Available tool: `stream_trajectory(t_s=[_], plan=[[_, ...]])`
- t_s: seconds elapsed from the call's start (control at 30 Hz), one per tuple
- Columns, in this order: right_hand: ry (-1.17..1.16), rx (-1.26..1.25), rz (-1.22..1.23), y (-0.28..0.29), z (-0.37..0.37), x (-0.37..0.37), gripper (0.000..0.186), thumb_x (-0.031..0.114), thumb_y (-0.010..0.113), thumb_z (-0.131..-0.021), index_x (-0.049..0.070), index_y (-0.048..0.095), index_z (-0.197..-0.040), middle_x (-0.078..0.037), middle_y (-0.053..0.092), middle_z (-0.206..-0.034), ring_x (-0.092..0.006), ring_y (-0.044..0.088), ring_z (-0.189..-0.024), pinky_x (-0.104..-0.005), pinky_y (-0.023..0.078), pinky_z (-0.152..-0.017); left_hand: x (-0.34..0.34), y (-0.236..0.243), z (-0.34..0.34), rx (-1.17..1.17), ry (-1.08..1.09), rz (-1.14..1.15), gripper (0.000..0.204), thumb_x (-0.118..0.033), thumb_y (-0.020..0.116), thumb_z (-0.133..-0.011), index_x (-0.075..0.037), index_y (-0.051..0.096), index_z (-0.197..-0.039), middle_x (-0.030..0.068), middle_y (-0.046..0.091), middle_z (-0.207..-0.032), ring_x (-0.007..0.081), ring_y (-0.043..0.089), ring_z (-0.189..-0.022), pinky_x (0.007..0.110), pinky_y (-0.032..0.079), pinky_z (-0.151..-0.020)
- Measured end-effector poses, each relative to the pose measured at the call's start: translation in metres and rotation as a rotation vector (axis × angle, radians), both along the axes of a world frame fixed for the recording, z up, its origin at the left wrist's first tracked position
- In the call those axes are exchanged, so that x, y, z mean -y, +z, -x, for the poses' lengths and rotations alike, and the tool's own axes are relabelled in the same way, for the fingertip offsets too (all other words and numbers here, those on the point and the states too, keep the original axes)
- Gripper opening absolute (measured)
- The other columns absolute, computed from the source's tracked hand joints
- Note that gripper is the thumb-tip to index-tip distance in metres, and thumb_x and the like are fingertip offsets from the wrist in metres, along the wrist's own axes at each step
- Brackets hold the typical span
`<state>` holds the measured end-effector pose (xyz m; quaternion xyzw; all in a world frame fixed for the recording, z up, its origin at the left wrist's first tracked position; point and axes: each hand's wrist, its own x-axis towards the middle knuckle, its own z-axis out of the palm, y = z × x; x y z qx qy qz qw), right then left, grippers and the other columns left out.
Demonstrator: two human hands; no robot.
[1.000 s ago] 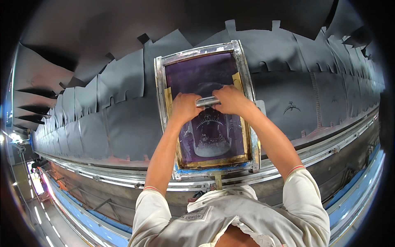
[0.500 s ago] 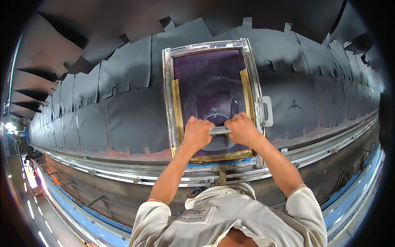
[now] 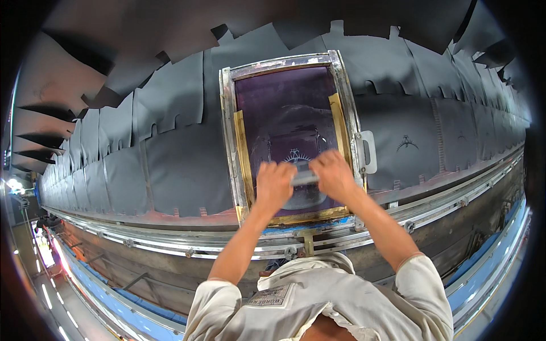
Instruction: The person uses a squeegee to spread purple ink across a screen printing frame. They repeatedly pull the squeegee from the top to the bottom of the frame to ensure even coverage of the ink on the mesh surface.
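Observation:
A screen printing frame (image 3: 228, 136) with a dark purple mesh (image 3: 284, 91) lies on the black sheets before me. My left hand (image 3: 275, 183) and my right hand (image 3: 333, 176) are closed around the two ends of a grey squeegee (image 3: 305, 176), low over the mesh. Motion blurs the squeegee and the fingers a little. Just beyond it, a pale arched emblem (image 3: 295, 154) shows in the mesh, its lower part partly covered by the squeegee. Yellow tape (image 3: 338, 122) lines the inner sides of the frame. On the frame's right side is a white handle (image 3: 370, 152).
Black sheets (image 3: 176, 176) run along the long table to both sides; one at the right bears a dark arched print (image 3: 407, 143). More dark sheets (image 3: 142, 28) hang overhead at the far side. A metal rail (image 3: 165, 241) follows the table's near edge.
Both hands and the squeegee have shifted slightly rightward relative to the frame, and the squeegee looks more tilted. Both hands keep their hold. The whole view has moved a little.

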<state>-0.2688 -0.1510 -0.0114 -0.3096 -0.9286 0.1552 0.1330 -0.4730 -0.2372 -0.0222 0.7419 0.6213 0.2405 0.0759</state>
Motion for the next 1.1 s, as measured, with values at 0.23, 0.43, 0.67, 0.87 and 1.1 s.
stream_trajectory(t_s=[0.23,0.43,0.67,0.87,1.1], plan=[[0.052,0.148,0.083,0.025,-0.008,0.024,0.024,0.010,0.076,-0.066,0.009,0.069,-0.090,-0.010,0.070,-0.086,-0.0293,0.066,-0.093,-0.0433,0.047,-0.093,0.026,0.011,-0.001,0.043,-0.054,0.127,0.027,-0.007,0.077,-0.069,-0.014,0.076,-0.095,0.0027,0.073,-0.094,0.0255,0.065,-0.081,0.041,0.044,-0.082],[0.023,0.187,0.099,0.014,0.032,-0.082,0.016,0.016,0.076,-0.074,0.009,0.072,-0.087,-0.015,0.073,-0.084,-0.0360,0.070,-0.088,-0.0478,0.050,-0.090,-0.086,0.009,0.038,0.001,-0.046,0.193,0.015,-0.021,0.081,-0.074,-0.013,0.076,-0.085,0.0083,0.073,-0.084,0.0320,0.068,-0.082,0.047,0.045,-0.082],[0.014,0.270,0.275,0.011,0.049,-0.126,0.020,0.025,0.077,-0.079,0.009,0.074,-0.092,-0.016,0.074,-0.090,-0.0379,0.072,-0.093,-0.0491,0.051,-0.091,-0.126,0.009,0.051,-0.008,-0.018,0.280,0.020,-0.028,0.085,-0.073,-0.014,0.076,-0.084,0.0109,0.072,-0.076,0.0326,0.070,-0.077,0.045,0.048,-0.084],[0.031,0.303,0.191,0.017,0.044,-0.106,0.020,0.025,0.078,-0.080,0.010,0.073,-0.093,-0.017,0.074,-0.091,-0.0376,0.071,-0.092,-0.0481,0.051,-0.089,-0.108,0.010,0.043,0.002,-0.030,0.233,0.021,-0.029,0.084,-0.073,-0.012,0.074,-0.081,0.0111,0.072,-0.078,0.0348,0.068,-0.076,0.047,0.047,-0.081],[0.079,0.214,0.146,0.001,-0.009,0.031,0.024,0.023,0.079,-0.079,0.008,0.073,-0.097,-0.011,0.074,-0.086,-0.0324,0.069,-0.094,-0.0433,0.048,-0.090,0.032,-0.004,-0.001,0.051,-0.060,0.137,0.015,-0.022,0.082,-0.072,-0.014,0.075,-0.082,0.0055,0.072,-0.080,0.0271,0.068,-0.078,0.043,0.042,-0.080]])
